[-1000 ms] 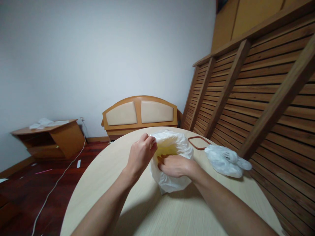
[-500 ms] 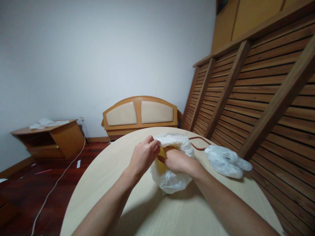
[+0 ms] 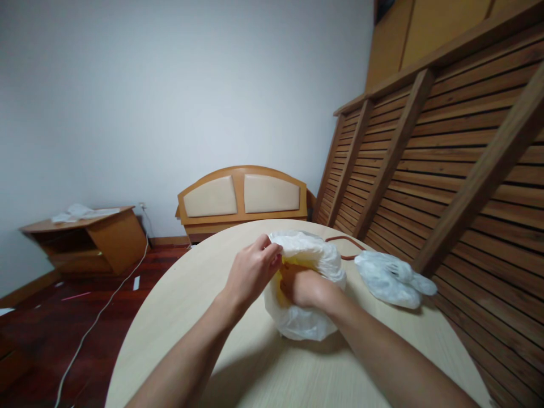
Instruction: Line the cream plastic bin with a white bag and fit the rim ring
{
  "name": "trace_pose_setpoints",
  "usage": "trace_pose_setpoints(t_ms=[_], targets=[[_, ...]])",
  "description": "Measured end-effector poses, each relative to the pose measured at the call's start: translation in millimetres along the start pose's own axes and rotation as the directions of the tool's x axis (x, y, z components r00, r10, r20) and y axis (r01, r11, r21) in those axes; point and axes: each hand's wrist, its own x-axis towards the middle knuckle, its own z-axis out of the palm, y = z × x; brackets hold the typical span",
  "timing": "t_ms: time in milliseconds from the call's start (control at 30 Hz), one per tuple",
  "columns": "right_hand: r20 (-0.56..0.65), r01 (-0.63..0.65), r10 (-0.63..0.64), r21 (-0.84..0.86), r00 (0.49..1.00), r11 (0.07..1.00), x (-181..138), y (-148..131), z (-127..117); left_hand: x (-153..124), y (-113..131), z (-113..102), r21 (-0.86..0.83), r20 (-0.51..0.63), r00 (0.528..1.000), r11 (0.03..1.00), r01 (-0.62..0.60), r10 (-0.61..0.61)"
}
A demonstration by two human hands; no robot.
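A white plastic bag (image 3: 304, 326) wraps over something yellow (image 3: 284, 286), perhaps a small bin or tub, on the round table (image 3: 178, 317). My left hand (image 3: 257, 266) pinches the bag's rim at its left side. Through the opening reaches my right hand (image 3: 304, 286), its fingers hidden inside, so I cannot see whether they grip anything. A second white plastic bag (image 3: 389, 277), bunched up, lies on the table to the right. Between the two bags a brown cord or strap (image 3: 344, 247) forms a loop.
Beyond the table stands a wooden headboard (image 3: 242, 195) with cream panels. A slatted wooden frame (image 3: 425, 170) leans close along the right. To the left are a low wooden cabinet (image 3: 114, 238) and a white cable (image 3: 97, 323) running across the dark red floor.
My right hand has pushed deeper into the bag and bent more at the wrist. The bag bulges wider and has shifted slightly right. My left hand keeps its pinch on the rim.
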Motion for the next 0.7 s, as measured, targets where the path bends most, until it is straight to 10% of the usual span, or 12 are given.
trace_pose_setpoints(t_ms=[700], targets=[[-0.282, -0.065, 0.127, 0.22, 0.951, 0.973, -1, 7, -1, 2, 0, -3, 0.012, 0.089, 0.992, 0.996, 0.093, -0.094]])
